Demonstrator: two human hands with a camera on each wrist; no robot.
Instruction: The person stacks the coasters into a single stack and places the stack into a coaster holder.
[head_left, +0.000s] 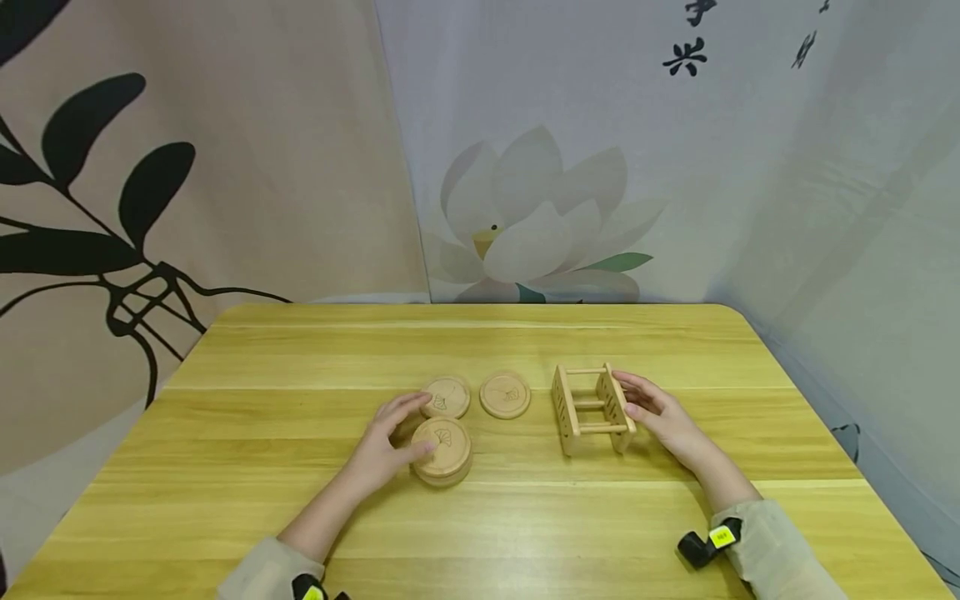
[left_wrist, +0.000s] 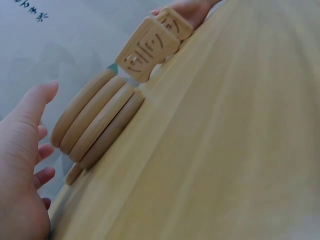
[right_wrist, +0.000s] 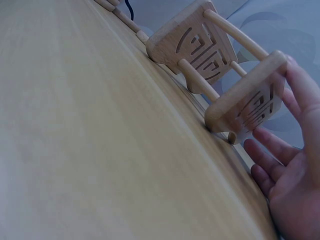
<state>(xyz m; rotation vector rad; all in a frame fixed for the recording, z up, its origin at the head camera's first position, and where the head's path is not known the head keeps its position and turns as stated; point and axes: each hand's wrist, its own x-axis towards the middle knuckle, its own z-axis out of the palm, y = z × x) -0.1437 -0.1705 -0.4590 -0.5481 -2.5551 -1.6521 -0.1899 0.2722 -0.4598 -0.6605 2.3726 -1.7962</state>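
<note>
Beside a stack of round wooden coasters [head_left: 443,448] is my left hand [head_left: 387,446], its thumb at the top coaster's edge in the head view. The left wrist view shows a gap between that thumb and the stacked coasters [left_wrist: 97,122]. A second coaster [head_left: 447,398] lies just behind the stack, under the left fingertips in the head view. At the right, a wooden coaster rack [head_left: 588,427] with two cut-out side panels joined by rods stands upright. My right hand [head_left: 663,419] touches its right panel [right_wrist: 250,102] with fingers loosely spread.
Another coaster [head_left: 505,395], engraved with a leaf, lies flat between the stack and the rack. The wooden table [head_left: 525,533] reaches back to a printed curtain [head_left: 300,150]. Each sleeve carries a black wrist camera [head_left: 705,546].
</note>
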